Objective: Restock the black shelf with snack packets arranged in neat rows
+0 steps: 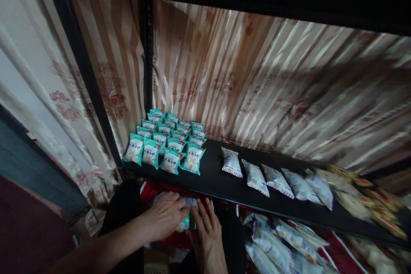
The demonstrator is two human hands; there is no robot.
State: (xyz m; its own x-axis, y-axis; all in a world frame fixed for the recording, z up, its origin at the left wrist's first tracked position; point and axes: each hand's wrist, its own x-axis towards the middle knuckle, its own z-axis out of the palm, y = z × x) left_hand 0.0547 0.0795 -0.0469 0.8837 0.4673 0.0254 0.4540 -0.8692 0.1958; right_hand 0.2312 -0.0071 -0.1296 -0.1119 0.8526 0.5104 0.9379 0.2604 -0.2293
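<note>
My left hand [167, 216] reaches down between my knees, its bent fingers closed over a teal-and-white snack packet [183, 225]. Beside it, my right hand [207, 231] lies with fingers stretched and slightly apart, touching the packets from the right. Both hands are over a red bag [148, 191] that holds these packets; its depth is hidden. On the black shelf [212, 171] just beyond, matching teal packets [171, 160] stand upright in close rows at the left end.
Several white packets with striped ends [255, 177] lean in a line farther right on the shelf. Blurred yellowish packs [362, 197] lie at its right end. Below sits a pile of white packets [272, 239]. Black posts [148, 51] and striped curtains [224, 72] bound the shelf.
</note>
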